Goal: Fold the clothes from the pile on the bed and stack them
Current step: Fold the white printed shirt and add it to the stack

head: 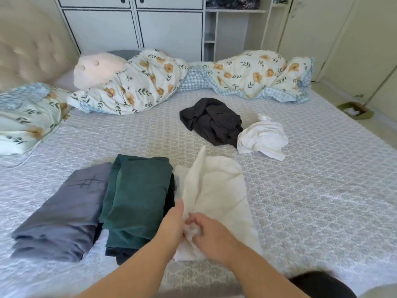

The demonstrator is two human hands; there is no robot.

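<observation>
White garment bunched in both my left hand and right hand near the bed's front edge could unfold if it slips onto the green stack

A single wide-angle view sits at the person's head, by the near edge of the bed, looking forward and down. It takes in the close forearms below and the wardrobe far across the room.
</observation>
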